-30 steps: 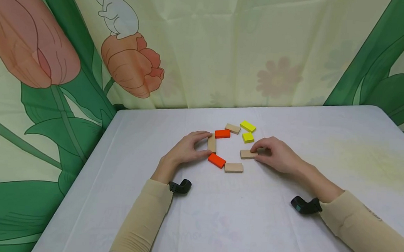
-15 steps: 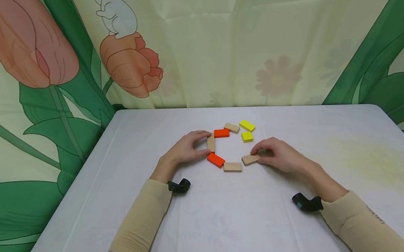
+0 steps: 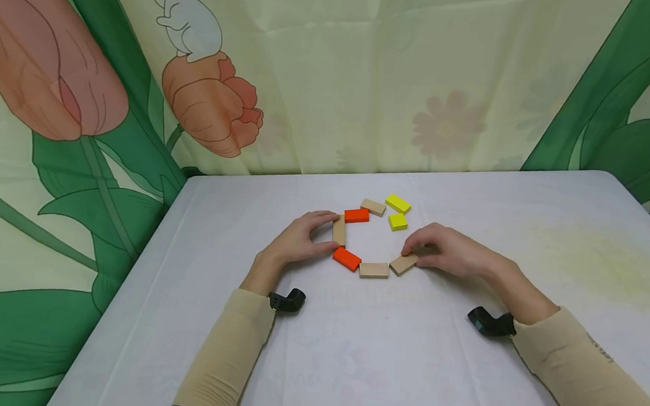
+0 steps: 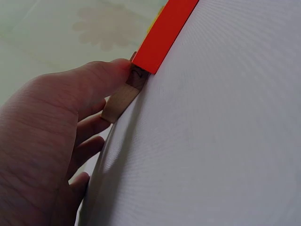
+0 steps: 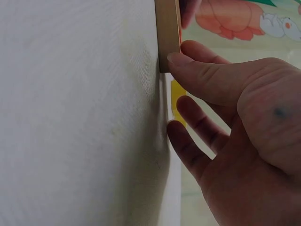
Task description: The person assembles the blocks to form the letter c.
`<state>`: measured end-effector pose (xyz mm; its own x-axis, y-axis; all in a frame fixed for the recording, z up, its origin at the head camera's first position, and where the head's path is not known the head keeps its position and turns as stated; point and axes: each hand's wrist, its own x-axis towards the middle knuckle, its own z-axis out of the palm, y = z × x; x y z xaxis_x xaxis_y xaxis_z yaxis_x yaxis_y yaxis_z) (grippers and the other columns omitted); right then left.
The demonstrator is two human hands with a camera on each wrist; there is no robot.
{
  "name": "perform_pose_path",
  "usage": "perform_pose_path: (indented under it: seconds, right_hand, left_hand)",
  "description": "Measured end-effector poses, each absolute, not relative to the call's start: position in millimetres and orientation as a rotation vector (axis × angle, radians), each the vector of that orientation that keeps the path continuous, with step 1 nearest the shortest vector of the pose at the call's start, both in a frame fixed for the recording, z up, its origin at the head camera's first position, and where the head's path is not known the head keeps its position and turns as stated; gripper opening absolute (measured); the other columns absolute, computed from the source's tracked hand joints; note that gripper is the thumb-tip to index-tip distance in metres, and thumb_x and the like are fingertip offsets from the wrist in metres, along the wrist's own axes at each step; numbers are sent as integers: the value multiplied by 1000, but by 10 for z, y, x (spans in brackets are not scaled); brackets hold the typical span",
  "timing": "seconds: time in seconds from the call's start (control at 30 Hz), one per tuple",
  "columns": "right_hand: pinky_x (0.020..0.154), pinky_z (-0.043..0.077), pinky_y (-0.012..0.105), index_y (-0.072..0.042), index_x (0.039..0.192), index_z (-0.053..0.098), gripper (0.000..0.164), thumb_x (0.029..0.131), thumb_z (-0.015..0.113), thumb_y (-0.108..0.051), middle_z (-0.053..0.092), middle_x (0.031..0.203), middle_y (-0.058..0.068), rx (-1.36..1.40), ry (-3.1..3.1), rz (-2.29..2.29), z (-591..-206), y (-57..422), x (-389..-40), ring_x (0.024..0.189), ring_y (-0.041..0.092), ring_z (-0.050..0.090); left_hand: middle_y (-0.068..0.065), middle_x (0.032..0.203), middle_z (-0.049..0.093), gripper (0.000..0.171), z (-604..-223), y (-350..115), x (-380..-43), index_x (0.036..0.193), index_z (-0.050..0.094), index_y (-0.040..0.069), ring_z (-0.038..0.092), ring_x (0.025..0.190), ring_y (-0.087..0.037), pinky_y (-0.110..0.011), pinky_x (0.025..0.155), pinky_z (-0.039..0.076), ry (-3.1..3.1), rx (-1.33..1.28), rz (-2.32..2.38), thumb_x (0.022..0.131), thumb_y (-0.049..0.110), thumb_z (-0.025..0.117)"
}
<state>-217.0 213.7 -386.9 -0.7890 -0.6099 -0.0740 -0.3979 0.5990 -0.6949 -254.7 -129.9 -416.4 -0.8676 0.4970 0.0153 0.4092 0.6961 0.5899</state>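
- Lying at the lower right of a loose curve, a flat rectangular block of pale tan wood [image 3: 403, 265] is resting slantwise on the white tablecloth [image 3: 382, 368], its near-left corner just beside its neighbour; whether the two are touching, I cannot tell;
- the right hand [image 3: 456, 251] is pinching this block's outer end between thumb and fingertips; a light, low grip is probably serving best for fine angling;
- the neighbouring flat tan wooden block [image 3: 373, 270] is lying crosswise, its left end meeting a bright red rectangular block [image 3: 347, 259]; a hard nudge is risking shoving both, so small slides are seeming wiser;
- the left hand [image 3: 297, 235] is curving round a lengthwise tan wooden block [image 3: 339, 230], thumb at the near end, finger at the far; it is apparently steadying that side, so gentle pressure is sufficing;
- beyond, a bright yellow rectangular block [image 3: 398, 203] and a shorter-looking yellow block [image 3: 398, 222] are lying at the far right; the right fingers are best clearing both.
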Motion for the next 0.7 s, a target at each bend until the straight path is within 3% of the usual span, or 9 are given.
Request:
perform_pose_path:
  seconds: [0.4,0.7]
  right_hand:
    - [104,39,56,-15,114,74,32,90,71,5,67,120,-1,-928,2531,-1017,-3867,2140,-2159,121,31,50]
    - [99,45,52,-9,116,71,30,87,79,-6,67,115,0,-850,2569,-1045,-3876,2163,-2130,111,26,56]
  left_hand:
    - [-3,152,46,64,-4169,-1298,-2545,149,53,19,38,142,-23,-45,116,30,2769,730,893,91,36,74]
    - [-4,152,47,63,-4181,-1291,-2542,148,53,18,38,142,-24,-45,116,31,2763,732,906,91,35,74]
